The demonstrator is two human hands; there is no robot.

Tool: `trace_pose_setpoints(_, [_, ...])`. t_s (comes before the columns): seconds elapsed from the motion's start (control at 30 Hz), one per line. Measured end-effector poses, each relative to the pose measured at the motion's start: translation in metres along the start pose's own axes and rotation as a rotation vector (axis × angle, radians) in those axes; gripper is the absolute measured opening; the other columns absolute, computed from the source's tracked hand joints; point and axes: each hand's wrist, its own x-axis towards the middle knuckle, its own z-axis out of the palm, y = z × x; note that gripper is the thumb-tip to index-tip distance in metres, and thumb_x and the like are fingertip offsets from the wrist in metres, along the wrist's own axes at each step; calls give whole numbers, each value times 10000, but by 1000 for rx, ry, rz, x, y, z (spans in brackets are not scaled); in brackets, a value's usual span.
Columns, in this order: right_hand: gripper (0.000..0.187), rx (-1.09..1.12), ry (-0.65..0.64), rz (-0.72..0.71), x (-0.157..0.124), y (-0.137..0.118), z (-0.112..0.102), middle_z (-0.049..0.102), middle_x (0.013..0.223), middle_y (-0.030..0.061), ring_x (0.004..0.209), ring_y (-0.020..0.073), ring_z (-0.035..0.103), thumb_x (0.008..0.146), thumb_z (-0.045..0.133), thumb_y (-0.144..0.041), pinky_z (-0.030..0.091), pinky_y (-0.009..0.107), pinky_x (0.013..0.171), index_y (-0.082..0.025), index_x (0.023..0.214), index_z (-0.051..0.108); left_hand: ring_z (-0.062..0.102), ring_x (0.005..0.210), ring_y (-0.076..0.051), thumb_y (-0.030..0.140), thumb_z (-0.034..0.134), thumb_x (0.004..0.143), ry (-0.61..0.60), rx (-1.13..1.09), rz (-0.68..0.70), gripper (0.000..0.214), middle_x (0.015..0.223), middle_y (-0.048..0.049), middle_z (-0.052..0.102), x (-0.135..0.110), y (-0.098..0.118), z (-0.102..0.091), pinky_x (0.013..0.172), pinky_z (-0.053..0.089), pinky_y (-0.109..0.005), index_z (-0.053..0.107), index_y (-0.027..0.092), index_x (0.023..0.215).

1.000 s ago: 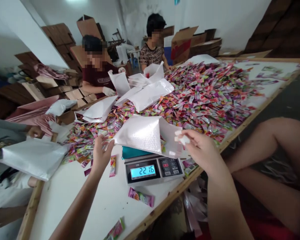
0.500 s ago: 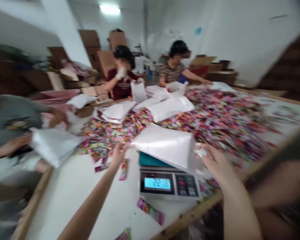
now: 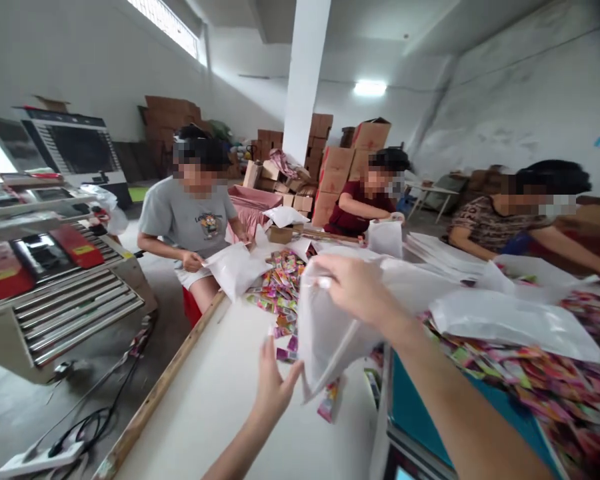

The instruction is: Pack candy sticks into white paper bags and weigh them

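A white plastic bag point(image 3: 325, 343) hangs from my right hand point(image 3: 363, 293), whose fingers pinch its upper edge. Below and to the left, my left hand point(image 3: 273, 383) is open, thumb and fingers apart, with the thumb tip close to the bag's lower corner; whether they touch I cannot tell. Under my right forearm lies the teal platform of a digital scale point(image 3: 460, 413), its display mostly cut off by the frame's bottom edge. A small purple and orange sachet point(image 3: 328, 401) rests on the white table just below the bag.
Colourful sachets point(image 3: 525, 380) are heaped on the right, with a filled white bag point(image 3: 510, 323) on them. Opposite sit three people; one in grey point(image 3: 195, 223) handles another white bag point(image 3: 237, 270). A wooden rim point(image 3: 165, 380) edges the table point(image 3: 205, 413). A roller conveyor point(image 3: 80, 300) stands left.
The view has swung left. The bag has come off the scale and moved left in my right hand. My left hand has let go of its corner and opened.
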Motion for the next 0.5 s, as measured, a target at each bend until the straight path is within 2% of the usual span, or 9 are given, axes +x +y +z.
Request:
trace_pose_setpoints(0.07, [193, 89, -73, -129, 27, -16, 29, 689, 881, 21, 826, 167, 605, 767, 512, -105, 377, 228, 703, -206, 851, 654, 139, 1421, -344, 511, 590, 775, 157, 233, 221, 914, 1538, -204, 101, 5, -15, -39, 1077, 283, -539, 63, 242, 1472])
trace_pose_setpoints(0.13, [197, 139, -149, -187, 52, -21, 66, 698, 911, 29, 844, 173, 616, 766, 543, -121, 394, 233, 722, -202, 888, 674, 134, 1423, -356, 435, 604, 793, 254, 440, 369, 878, 1556, -175, 65, 15, -30, -62, 1073, 273, -557, 73, 284, 1475])
trace_pose_setpoints(0.17, [197, 150, -191, -186, 64, -20, 86, 702, 913, 34, 849, 181, 621, 761, 567, -139, 402, 237, 719, -200, 909, 682, 148, 1419, -366, 410, 595, 804, 301, 520, 392, 829, 1557, -176, 72, 20, -38, -67, 1070, 271, -560, 120, 280, 1471])
trace_pose_setpoints(0.2, [210, 158, -229, -174, 75, -16, 107, 705, 914, 38, 861, 187, 625, 753, 588, -153, 410, 238, 719, -200, 932, 686, 160, 1415, -375, 395, 577, 817, 344, 584, 377, 767, 1554, -186, 83, 27, -46, -68, 1067, 272, -557, 185, 256, 1461])
trace_pose_setpoints(0.27, [219, 157, -302, -142, 97, -4, 147, 705, 905, 45, 880, 194, 628, 750, 605, -164, 424, 238, 719, -194, 948, 692, 174, 1408, -388, 386, 529, 841, 394, 688, 263, 643, 1539, -216, 128, 40, -62, -63, 1065, 268, -549, 321, 183, 1414])
trace_pose_setpoints(0.33, [223, 142, -319, -105, 114, 13, 181, 697, 931, 54, 904, 199, 625, 765, 594, -173, 436, 246, 746, -191, 964, 693, 196, 1399, -388, 389, 484, 859, 371, 776, 135, 561, 1516, -228, 205, 53, -76, -52, 1062, 261, -550, 417, 146, 1361])
trace_pose_setpoints(0.4, [297, 140, -271, -82, 124, 36, 202, 669, 1021, 62, 952, 199, 610, 774, 602, -211, 441, 258, 806, -203, 1065, 666, 226, 1389, -376, 390, 447, 875, 312, 840, 59, 524, 1493, -213, 278, 65, -86, -40, 1061, 259, -550, 448, 148, 1340])
trace_pose_setpoints(0.47, [412, 105, -161, -24, 125, 67, 211, 617, 1124, 74, 1020, 200, 579, 776, 616, -254, 430, 278, 879, -226, 1187, 602, 221, 1391, -373, 399, 428, 881, 294, 868, 5, 522, 1486, -200, 301, 77, -93, -30, 1072, 240, -553, 453, 139, 1333])
trace_pose_setpoints(0.5, [455, 47, -82, 55, 121, 86, 211, 591, 1164, 90, 1058, 212, 559, 778, 619, -269, 420, 299, 912, -226, 1228, 571, 207, 1395, -374, 403, 422, 882, 300, 871, -18, 527, 1486, -202, 302, 82, -96, -26, 1078, 228, -556, 450, 127, 1331])
